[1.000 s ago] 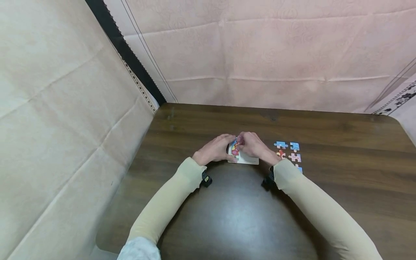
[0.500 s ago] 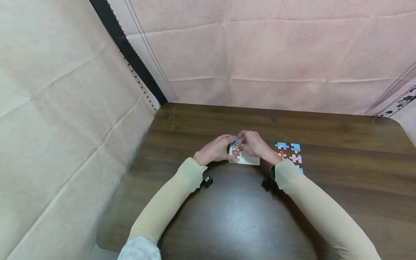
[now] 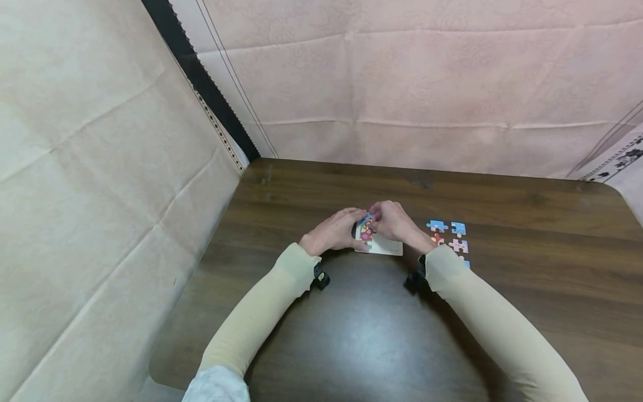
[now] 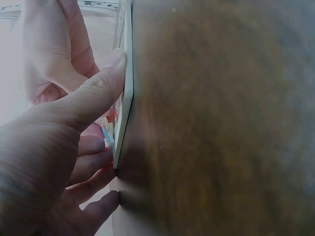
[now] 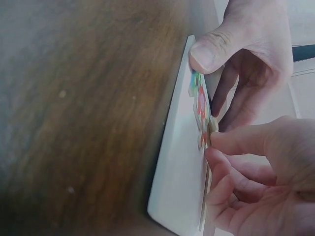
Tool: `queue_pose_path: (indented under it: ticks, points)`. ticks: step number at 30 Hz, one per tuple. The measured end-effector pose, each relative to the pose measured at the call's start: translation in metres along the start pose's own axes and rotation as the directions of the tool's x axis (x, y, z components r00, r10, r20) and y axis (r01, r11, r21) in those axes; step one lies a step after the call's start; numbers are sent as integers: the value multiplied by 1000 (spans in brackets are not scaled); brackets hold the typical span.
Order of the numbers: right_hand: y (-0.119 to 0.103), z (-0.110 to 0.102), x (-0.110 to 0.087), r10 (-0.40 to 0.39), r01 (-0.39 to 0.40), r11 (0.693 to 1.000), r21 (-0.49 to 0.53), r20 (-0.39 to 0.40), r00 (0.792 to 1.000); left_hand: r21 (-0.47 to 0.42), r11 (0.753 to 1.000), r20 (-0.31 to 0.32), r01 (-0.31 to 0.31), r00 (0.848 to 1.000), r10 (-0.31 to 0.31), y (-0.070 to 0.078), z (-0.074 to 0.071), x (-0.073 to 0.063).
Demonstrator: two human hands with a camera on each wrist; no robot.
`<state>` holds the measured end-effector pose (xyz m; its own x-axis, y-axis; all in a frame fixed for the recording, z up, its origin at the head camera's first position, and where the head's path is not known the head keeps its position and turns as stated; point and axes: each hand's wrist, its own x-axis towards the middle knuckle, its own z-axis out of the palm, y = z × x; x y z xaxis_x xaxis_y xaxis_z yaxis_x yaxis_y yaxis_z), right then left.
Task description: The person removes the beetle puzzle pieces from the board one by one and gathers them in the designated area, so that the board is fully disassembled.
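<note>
A white puzzle tray (image 3: 389, 246) lies on the table, its left part filled with joined colourful jigsaw pieces (image 3: 366, 234). My left hand (image 3: 335, 230) holds the tray from the left, thumb on the near edge and fingers toward the far side. In the left wrist view the thumb (image 4: 106, 88) presses on the tray's edge. My right hand (image 3: 394, 223) reaches over the tray, and its thumb and forefinger pinch a small puzzle piece (image 5: 213, 124) beside the joined ones. The fingers hide most of that piece.
To the right of the tray lie several loose pieces, among them a blue piece (image 3: 438, 225), a pink piece (image 3: 459, 245) and a red one (image 3: 437, 239) partly behind the right wrist. The brown wooden table (image 3: 301, 184) ends at a pale cloth (image 3: 427, 84) behind.
Both hands stay almost in place at the tray. The head view has shifted very slightly, so everything appears a little further right.
</note>
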<state>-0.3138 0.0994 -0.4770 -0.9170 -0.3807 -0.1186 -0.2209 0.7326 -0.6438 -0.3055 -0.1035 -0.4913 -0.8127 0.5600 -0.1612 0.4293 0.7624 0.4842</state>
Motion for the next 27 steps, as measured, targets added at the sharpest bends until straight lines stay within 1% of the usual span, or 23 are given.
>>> queue_pose_path:
  ticks: [4,6,10,14,17,23,27]
  points:
    - [2,-1,-2,20,-20,1000,16,-3,1000,11,1000,5,-15,1000,15,1,0,2]
    - [4,-2,-4,18,-18,1000,15,-9,1000,22,1000,13,-19,1000,19,2,-1,3]
    - [9,-6,-7,17,-16,1000,5,-31,999,48,999,32,-20,999,19,3,-1,4]
    - [15,-10,-13,32,-31,999,11,-59,998,78,997,42,-22,999,19,3,-2,4]
    - [22,-16,-17,46,-45,999,25,-78,996,86,996,41,-17,999,13,2,-2,3]
    - [39,-30,-28,68,-64,997,42,-105,992,72,997,38,1,999,-4,0,-4,1]
    - [52,-37,-35,63,-61,998,27,-123,990,77,997,29,-25,999,23,-2,-3,1]
